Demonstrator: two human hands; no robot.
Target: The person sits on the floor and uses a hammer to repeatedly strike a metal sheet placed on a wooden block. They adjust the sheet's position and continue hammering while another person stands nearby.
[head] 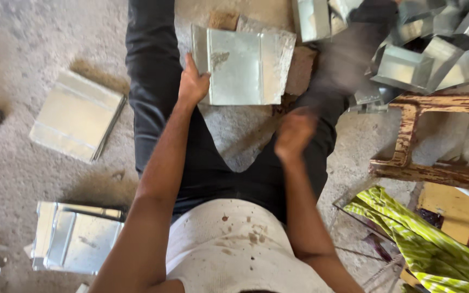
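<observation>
Here, in the head view, the left hand pinches the near-left edge of a folded metal sheet lying on a stone block between the legs; keeping that grip firm should stop it shifting. The right hand, blurred and raised just right of it, holds nothing visible; whether it is closed I cannot tell.

Two hands; three sheet-metal stacks; one wooden stool.

By our left hand we see a shiny silver metal sheet; beyond it, black trousers, and a green-and-yellow striped cloth.
</observation>
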